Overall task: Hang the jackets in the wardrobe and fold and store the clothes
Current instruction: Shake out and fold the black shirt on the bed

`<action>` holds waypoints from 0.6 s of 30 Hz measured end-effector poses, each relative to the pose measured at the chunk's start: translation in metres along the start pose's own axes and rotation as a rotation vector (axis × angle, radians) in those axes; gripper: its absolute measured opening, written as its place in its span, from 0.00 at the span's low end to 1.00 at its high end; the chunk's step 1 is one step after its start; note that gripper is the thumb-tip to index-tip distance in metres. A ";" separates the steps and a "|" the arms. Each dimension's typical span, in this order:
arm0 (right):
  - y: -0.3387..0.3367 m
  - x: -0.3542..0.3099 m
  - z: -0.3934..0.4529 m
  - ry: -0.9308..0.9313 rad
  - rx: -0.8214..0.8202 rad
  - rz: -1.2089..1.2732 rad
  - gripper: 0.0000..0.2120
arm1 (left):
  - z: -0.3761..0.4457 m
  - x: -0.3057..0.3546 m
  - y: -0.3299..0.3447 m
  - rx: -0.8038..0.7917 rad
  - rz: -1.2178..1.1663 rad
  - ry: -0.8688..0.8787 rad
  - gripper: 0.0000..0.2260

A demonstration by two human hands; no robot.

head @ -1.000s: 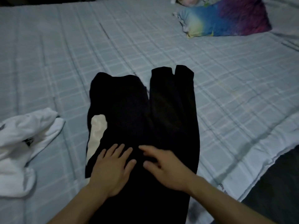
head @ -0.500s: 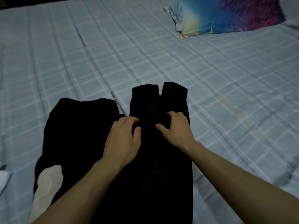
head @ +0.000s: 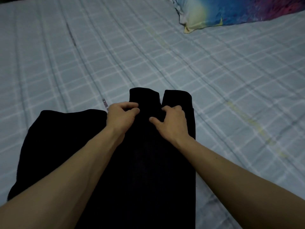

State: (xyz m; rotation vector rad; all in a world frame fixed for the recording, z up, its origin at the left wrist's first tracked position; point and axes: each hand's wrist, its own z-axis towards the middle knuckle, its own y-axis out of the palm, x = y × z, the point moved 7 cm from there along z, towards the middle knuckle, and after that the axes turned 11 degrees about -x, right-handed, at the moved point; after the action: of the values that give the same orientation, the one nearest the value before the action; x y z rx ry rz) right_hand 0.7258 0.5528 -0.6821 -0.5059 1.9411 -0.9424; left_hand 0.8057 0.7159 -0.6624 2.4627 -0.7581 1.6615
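With both the left hand (head: pixel 121 117) and right hand (head: pixel 171 120) pinching the black trousers (head: pixel 148 162) near the far cuffs, I'd draw both legs back together, evenly.

trousers (head: pixel 148 162) lie on the bed (head: pixel 214 96), pillow (head: pixel 231 12) far right behind them.

Checked bed sheet (head: pixel 165 63) carries dark, perhaps black, trousers (head: pixel 140 162) and a colourful pillow (head: pixel 231 12).
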 end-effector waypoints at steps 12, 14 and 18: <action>-0.090 0.031 -0.041 -0.137 0.319 0.379 0.07 | -0.028 0.064 0.065 -0.258 -0.115 0.242 0.10; -0.070 0.059 -0.024 0.040 0.135 0.129 0.16 | -0.010 0.035 0.088 -0.335 0.324 0.132 0.18; -0.052 0.081 -0.021 0.217 -0.039 0.203 0.37 | -0.024 0.005 0.095 -0.155 1.021 0.229 0.24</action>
State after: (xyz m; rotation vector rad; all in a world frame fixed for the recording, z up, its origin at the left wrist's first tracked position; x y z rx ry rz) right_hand 0.6648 0.4753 -0.6795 -0.2292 2.1627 -0.8583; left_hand 0.7452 0.6390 -0.6676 1.7710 -2.2209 1.9269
